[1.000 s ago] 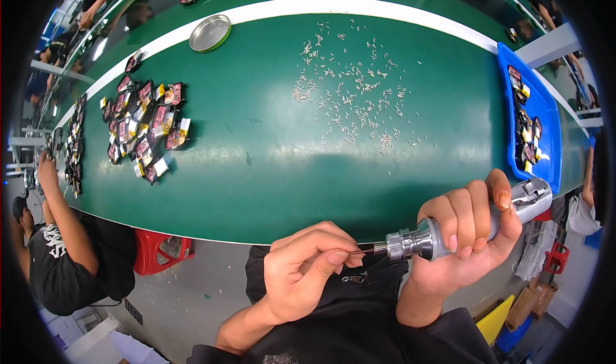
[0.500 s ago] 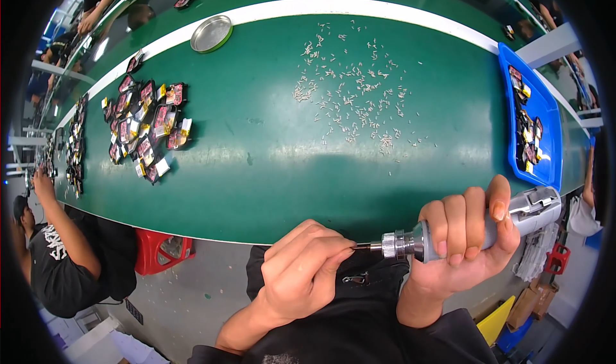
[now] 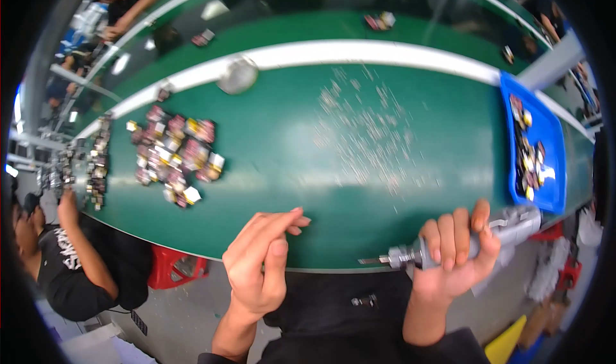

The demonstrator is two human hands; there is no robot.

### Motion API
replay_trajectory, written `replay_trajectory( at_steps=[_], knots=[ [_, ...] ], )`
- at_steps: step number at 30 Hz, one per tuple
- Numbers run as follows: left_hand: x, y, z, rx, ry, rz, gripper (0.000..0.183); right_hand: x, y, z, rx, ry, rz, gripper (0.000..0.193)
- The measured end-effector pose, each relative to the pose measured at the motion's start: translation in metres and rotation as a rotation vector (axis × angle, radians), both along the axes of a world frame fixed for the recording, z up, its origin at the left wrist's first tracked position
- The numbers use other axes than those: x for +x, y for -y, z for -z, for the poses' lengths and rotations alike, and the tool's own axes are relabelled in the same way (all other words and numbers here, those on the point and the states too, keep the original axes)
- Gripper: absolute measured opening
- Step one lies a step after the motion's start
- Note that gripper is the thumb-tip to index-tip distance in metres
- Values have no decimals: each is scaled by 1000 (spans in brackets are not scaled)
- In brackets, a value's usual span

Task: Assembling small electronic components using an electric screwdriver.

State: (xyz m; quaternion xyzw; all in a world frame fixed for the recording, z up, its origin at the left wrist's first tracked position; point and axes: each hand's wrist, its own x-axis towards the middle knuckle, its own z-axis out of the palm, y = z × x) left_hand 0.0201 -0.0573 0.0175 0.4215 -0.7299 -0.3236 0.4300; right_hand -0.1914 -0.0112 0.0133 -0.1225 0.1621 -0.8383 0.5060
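My right hand (image 3: 452, 251) is wrapped round a grey electric screwdriver (image 3: 510, 226), which lies almost level with its thin bit pointing left, above the table's near edge. My left hand (image 3: 260, 261) is off the bit, its fingers stretched out to the right and the thumb apart from them; nothing shows in it. Beyond both hands, many tiny silvery screw-like pieces (image 3: 366, 133) are scattered over the green tabletop (image 3: 276, 152), blurred by motion. To the left lies a loose heap of small black parts with pink and yellow patches (image 3: 173, 155).
A blue tray (image 3: 559, 152) with more black parts stands at the right. A round metal dish (image 3: 239, 75) sits by the white rail (image 3: 308, 52) at the back. On the left, another person (image 3: 77, 261) works at the table near a red stool (image 3: 176, 268).
My left hand has let go of the screwdriver's bit, moved left and opened. The right hand still holds the screwdriver. The whole view has shifted, so the table appears lower.
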Motion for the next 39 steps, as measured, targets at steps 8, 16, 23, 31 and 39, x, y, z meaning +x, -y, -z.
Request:
replay_trajectory(
  at_steps=[8,16,23,31,39],
  knots=[
    [79,215,-15,-223,440,-316,20,15,4,25,123,61,26,9],
    [92,366,47,-245,788,-430,40,8,-11,21,118,24,-144,9],
    [98,354,27,-249,1116,-356,34,13,-6,20,122,57,-168,8],
    [48,220,-32,-445,611,58,32,10,-7,18,126,82,-190,7],
    [11,30,3,-556,729,354,36,11,-9,18,228,88,-197,9]
  ],
)
